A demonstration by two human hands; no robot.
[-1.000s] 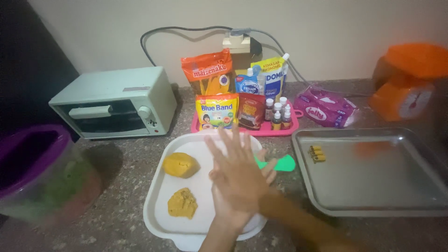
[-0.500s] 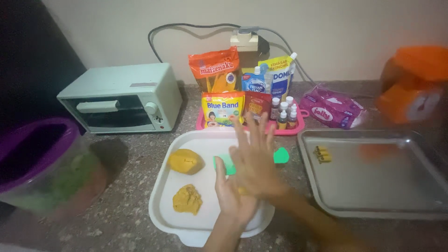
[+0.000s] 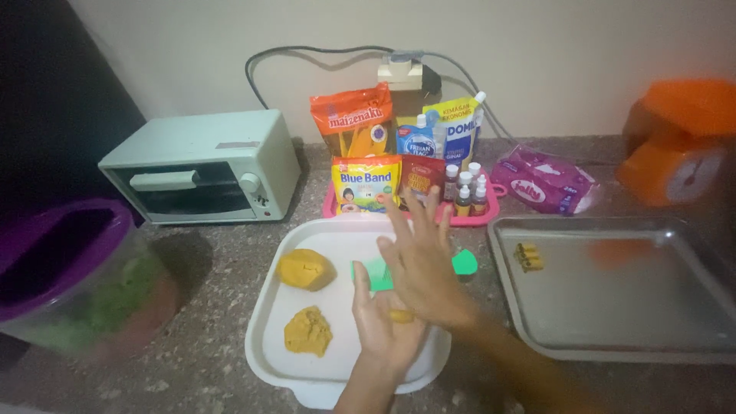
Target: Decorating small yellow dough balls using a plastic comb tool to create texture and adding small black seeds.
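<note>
My left hand (image 3: 381, 331) lies palm up over the white plastic tray (image 3: 264, 337). My right hand (image 3: 423, 261) rests flat across it with its fingers spread. A small piece of orange-yellow dough (image 3: 400, 315) is pressed between the two palms. Two bigger lumps of the same dough lie on the tray's left side, one rounded (image 3: 305, 268) and one rough (image 3: 308, 330). A green plastic scraper (image 3: 464, 263) lies on the tray, partly hidden under my hands.
A metal baking tray (image 3: 613, 314) at the right holds a few small yellow pieces (image 3: 528, 257). Behind are a pale green toaster oven (image 3: 199, 165), a pink tray (image 3: 491, 217) of packets and little bottles, a pink package (image 3: 544, 184) and an orange scale (image 3: 675, 142). A purple-rimmed container (image 3: 69, 284) stands at the left.
My right hand has slid forward and to the right across my left palm, with the dough piece still between them. The tray and dough lumps have stayed put.
</note>
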